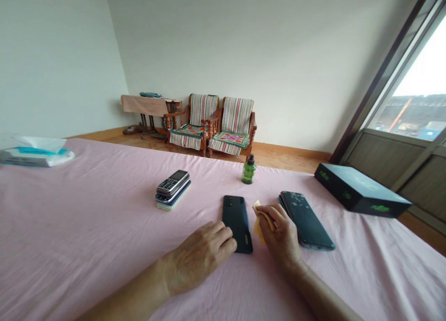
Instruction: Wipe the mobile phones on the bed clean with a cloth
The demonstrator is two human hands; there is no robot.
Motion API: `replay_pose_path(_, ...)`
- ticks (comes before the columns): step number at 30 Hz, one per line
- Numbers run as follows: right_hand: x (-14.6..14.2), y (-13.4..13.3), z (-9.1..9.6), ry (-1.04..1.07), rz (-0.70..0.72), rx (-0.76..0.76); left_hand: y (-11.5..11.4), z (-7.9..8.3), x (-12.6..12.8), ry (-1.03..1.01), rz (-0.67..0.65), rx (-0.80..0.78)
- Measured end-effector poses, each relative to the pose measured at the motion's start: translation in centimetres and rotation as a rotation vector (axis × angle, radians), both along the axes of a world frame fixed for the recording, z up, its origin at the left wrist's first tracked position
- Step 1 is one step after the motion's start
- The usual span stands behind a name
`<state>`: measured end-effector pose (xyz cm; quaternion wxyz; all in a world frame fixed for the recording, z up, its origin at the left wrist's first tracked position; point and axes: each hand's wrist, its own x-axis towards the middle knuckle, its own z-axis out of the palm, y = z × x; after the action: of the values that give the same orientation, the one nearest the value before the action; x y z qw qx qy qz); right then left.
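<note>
A dark phone [236, 219] lies back-up on the pink tablecloth [87, 228]. My left hand [204, 253] rests beside its near left corner, fingers curled and touching the phone's edge. My right hand [278, 232] is closed on a small yellow cloth [258, 221] just right of that phone. A second dark phone [306, 221] with droplets on it lies right of my right hand. A small green spray bottle [248, 170] stands behind the phones.
A stack of small phones [173, 189] topped by a keypad phone sits at centre left. A black box [360, 190] lies at the right edge. A tissue pack [35, 153] is far left. Two chairs [212, 126] and a window [414, 107] are beyond.
</note>
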<state>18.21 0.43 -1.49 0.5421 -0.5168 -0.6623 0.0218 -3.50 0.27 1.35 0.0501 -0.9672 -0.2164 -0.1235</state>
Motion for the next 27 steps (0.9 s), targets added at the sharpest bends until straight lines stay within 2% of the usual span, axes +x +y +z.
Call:
replay_pose_path(5,-0.6,-0.3,-0.5,-0.065,0.107,-0.011,0.1,0.3,-0.4,-0.107,0.114,-0.189)
replay_pose_path(13,-2.4,-1.4,-0.8,-0.304,0.324,-0.091,0.8,-1.6,0.0,-0.424,0.197,-0.376)
replay_pose_path(17,-2.4,-1.0,-1.3,-0.31,0.329,-0.174,0.9,-1.7,0.0,-0.458,0.195,-0.426)
replay_pose_path(23,-1.6,0.6,-2.1,-0.271,0.295,-0.204,0.8,-1.6,0.1,-0.467,0.223,-0.447)
replay_pose_path(27,-1.7,1.3,-1.9,-0.305,0.236,-0.234,0.6,-1.3,0.2,-0.442,0.232,-0.448)
